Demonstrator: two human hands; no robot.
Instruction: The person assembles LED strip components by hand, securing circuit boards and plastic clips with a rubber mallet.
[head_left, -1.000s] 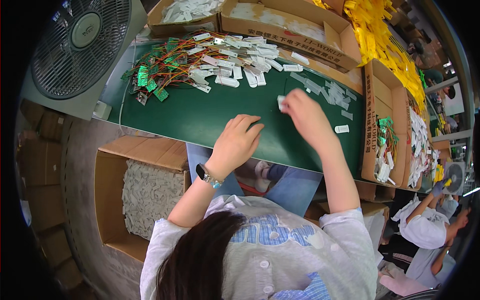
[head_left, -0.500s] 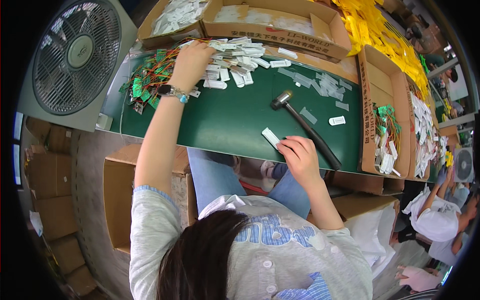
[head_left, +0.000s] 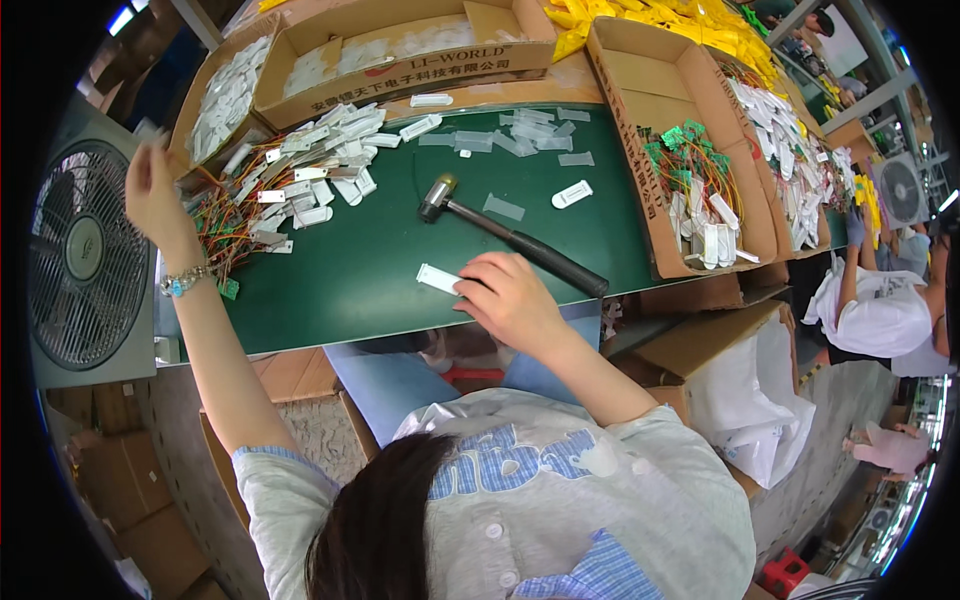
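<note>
My right hand (head_left: 510, 300) is closed on one end of a slim white plastic casing (head_left: 437, 279), just above the table's front edge. My left hand (head_left: 158, 200) is raised at the far left, between the fan and a box of white parts. Its fingers are pinched together; a pale blur shows at their tips, too smeared to name. Beside that arm lie a heap of white casings (head_left: 345, 140) and green circuit boards with red and orange wires (head_left: 215, 225). A hammer (head_left: 520, 241) with a black handle lies right of the held casing.
Clear plastic strips (head_left: 530, 130) and a single white casing (head_left: 572, 194) lie on the green table (head_left: 390, 235). Cardboard boxes (head_left: 400, 80) line the back, and another box (head_left: 660, 215) with boards stands at the right. A grey fan (head_left: 85, 250) stands at the left. Co-workers (head_left: 865, 310) sit far right.
My left hand has left the heap of casings and moved left and up toward the box of white parts. My right hand keeps the casing. The whole view has shifted.
</note>
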